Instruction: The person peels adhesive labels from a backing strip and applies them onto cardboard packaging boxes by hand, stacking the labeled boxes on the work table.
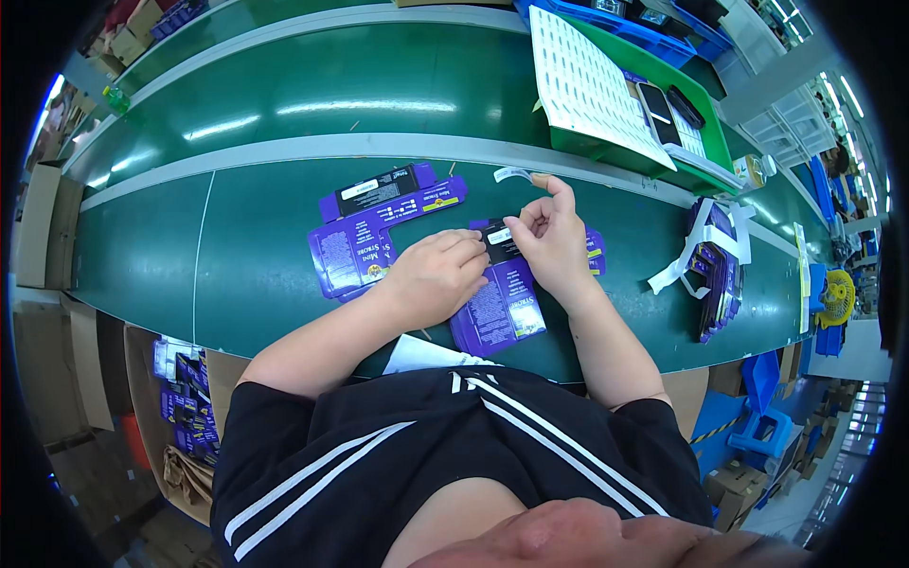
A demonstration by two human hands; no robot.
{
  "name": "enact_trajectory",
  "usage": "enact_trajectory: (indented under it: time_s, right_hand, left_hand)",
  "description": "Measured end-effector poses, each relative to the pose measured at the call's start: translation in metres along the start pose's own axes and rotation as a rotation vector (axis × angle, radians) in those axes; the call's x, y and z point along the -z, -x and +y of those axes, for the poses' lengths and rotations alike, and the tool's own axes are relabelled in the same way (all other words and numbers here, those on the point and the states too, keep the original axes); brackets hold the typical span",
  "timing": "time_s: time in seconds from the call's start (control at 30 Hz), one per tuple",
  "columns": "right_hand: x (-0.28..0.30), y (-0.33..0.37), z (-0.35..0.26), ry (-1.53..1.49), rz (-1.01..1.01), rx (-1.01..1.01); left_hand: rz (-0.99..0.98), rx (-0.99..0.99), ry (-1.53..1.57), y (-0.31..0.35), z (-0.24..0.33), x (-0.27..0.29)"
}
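Note:
A flat, unfolded purple carton (494, 317) with a black panel lies on the green bench in front of me. My left hand (437, 273) rests on its left part, fingers bent and pressed together at the black panel's edge. Over the panel's right side is my right hand (552, 237), its thumb tip down by a small white label (499, 237). A curled white label strip (512, 174) clings at the raised index fingertip of that hand; the other fingers are bent. Left of this carton lie more flat purple cartons (346, 254), partly overlapping, with a white label on a black panel.
At right stands a bundle of purple cartons (717, 275) with white strips around it. A green bin (587, 142) at the back right holds a label sheet (592, 80) and a phone (655, 102). White paper (426, 354) lies at the near edge. Below left, a cardboard box (170, 464) holds purple cartons.

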State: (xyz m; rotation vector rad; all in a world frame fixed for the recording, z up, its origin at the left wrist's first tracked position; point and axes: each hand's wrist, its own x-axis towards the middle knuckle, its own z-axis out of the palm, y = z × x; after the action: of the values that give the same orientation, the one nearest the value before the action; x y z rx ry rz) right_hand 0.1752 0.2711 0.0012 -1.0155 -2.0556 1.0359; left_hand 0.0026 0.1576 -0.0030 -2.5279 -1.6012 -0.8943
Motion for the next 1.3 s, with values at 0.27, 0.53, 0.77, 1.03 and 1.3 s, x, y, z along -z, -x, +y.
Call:
enact_trajectory:
  time_s: [0.27, 0.53, 0.77, 1.03, 1.3]
  right_hand:
    - [-0.002, 0.003, 0.0, -0.001, -0.002, -0.016]
    - [-0.004, 0.002, 0.003, 0.025, -0.015, -0.015]
    - [0.005, 0.0, 0.004, 0.173, 0.015, 0.057]
    - [0.018, -0.004, 0.027, -0.108, 0.046, -0.091]
    - [0.086, -0.008, -0.007, 0.574, -0.483, 0.314]
  left_hand:
    - [-0.001, 0.001, 0.006, 0.0, 0.001, 0.003]
    - [-0.047, -0.031, -0.111, -0.001, 0.0, 0.002]
    - [-0.079, -0.083, -0.137, -0.011, 0.002, 0.004]
    - [-0.244, -0.123, -0.143, -0.043, 0.007, 0.0]
    - [-0.16, 0.003, -0.036, -0.019, 0.005, -0.005]
